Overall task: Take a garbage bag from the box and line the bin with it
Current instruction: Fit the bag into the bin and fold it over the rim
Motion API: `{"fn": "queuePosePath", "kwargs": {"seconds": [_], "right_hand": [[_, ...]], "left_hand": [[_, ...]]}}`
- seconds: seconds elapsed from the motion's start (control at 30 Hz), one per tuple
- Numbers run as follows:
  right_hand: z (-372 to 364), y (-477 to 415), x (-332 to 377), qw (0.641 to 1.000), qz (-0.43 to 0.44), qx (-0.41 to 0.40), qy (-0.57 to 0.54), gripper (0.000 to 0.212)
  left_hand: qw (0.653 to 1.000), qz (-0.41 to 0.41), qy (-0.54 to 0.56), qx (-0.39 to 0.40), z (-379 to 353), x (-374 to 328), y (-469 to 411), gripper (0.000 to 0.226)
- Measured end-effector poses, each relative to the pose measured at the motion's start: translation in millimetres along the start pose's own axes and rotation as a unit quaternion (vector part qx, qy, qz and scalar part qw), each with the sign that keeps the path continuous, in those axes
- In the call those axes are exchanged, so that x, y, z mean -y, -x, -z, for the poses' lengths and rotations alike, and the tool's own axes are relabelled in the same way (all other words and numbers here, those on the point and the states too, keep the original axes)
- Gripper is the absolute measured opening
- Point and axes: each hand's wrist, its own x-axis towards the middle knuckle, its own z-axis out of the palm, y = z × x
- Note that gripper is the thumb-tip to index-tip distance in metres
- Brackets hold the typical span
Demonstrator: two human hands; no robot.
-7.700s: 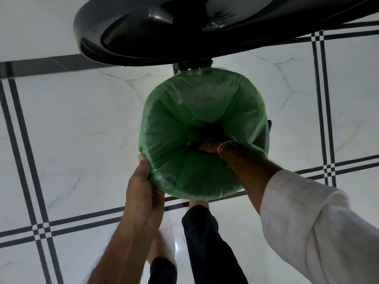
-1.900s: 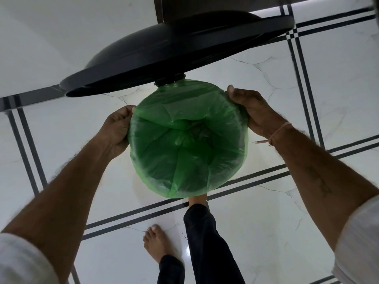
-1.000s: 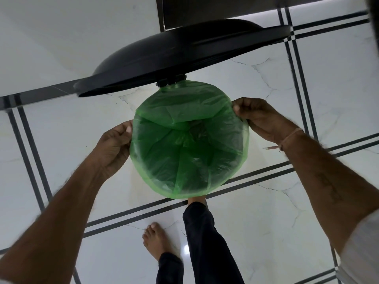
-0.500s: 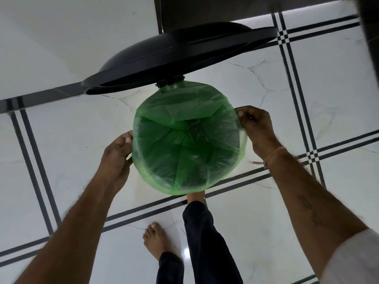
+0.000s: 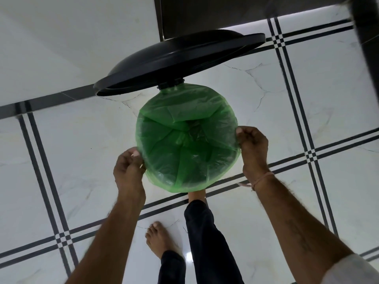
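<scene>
A green garbage bag (image 5: 186,144) fills the round bin seen from above and is folded over its rim all the way round; the bin's body is hidden beneath it. The black bin lid (image 5: 180,60) stands raised behind the opening. My left hand (image 5: 128,167) pinches the bag's edge at the near-left of the rim. At the right side of the rim my right hand (image 5: 252,146) grips the bag's edge with curled fingers.
White marble floor tiles with black stripe lines (image 5: 295,111) lie all around. My right foot (image 5: 196,196) is against the bin's front, my bare left foot (image 5: 159,238) behind it. A dark panel (image 5: 205,15) rises at the top.
Both hands have slid along the rim toward me, the left from the left side to the near-left, the right lower on the right side, drawing the bag's edge down. The lid stays raised.
</scene>
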Motion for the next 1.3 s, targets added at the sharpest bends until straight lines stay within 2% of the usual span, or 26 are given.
{"fn": "queuePosePath", "kwargs": {"seconds": [0.1, 0.2, 0.3, 0.37, 0.43, 0.53, 0.6, 0.67, 0.77, 0.8, 0.9, 0.97, 1.03, 1.13, 1.17, 1.23, 1.3], "right_hand": [[8, 2, -5, 0.993, -0.078, 0.055, -0.074, 0.014], [14, 0, -6, 0.971, -0.161, 0.111, -0.141, 0.019], [18, -4, -5, 0.957, -0.179, 0.14, -0.179, 0.027], [21, -2, -3, 0.956, -0.188, 0.141, -0.175, 0.033], [28, 0, -4, 0.964, -0.179, 0.152, -0.126, 0.021], [29, 5, -5, 0.961, -0.191, 0.173, -0.101, 0.016], [29, 5, -9, 0.95, -0.21, 0.174, -0.152, 0.012], [27, 2, -14, 0.938, -0.226, 0.17, -0.201, 0.026], [21, -4, -24, 0.929, -0.232, 0.175, -0.228, 0.089], [20, -6, -25, 0.931, -0.224, 0.173, -0.229, 0.101], [18, -10, -28, 0.938, -0.202, 0.181, -0.216, 0.11], [19, -12, -31, 0.938, -0.204, 0.173, -0.218, 0.106], [21, -9, -24, 0.941, -0.217, 0.154, -0.208, 0.087], [27, -2, -16, 0.949, -0.213, 0.157, -0.174, 0.022], [28, 0, -16, 0.95, -0.211, 0.164, -0.162, 0.008], [31, 1, -20, 0.95, -0.218, 0.154, -0.161, 0.024], [27, 2, -17, 0.946, -0.221, 0.15, -0.184, 0.019]], "left_hand": [[0.994, 0.088, 0.061, -0.008, 5, 14, 6, 0.03], [0.981, 0.159, 0.108, 0.023, 1, 16, 1, 0.025], [0.968, 0.187, 0.169, 0.011, -5, 11, 4, 0.019], [0.973, 0.192, 0.129, -0.015, -3, 12, 10, 0.024], [0.97, 0.234, 0.06, -0.034, -2, 13, 21, 0.034], [0.951, 0.288, 0.109, 0.009, -4, 11, 29, 0.026], [0.952, 0.269, 0.145, 0.014, -8, 9, 29, 0.026], [0.948, 0.262, 0.18, 0.006, -13, 9, 25, 0.032], [0.938, 0.267, 0.22, 0.003, -17, 8, 16, 0.036], [0.939, 0.264, 0.223, 0.005, -16, 9, 11, 0.036], [0.946, 0.242, 0.214, 0.008, -12, 14, 4, 0.035], [0.953, 0.226, 0.201, 0.008, -8, 17, 3, 0.034], [0.956, 0.228, 0.183, 0.004, -5, 16, 9, 0.032], [0.956, 0.252, 0.153, 0.009, -4, 14, 16, 0.016], [0.954, 0.26, 0.149, 0.016, -4, 15, 18, 0.012], [0.951, 0.26, 0.163, 0.034, -4, 18, 17, 0.021], [0.947, 0.25, 0.197, 0.029, -5, 18, 15, 0.025]]}}
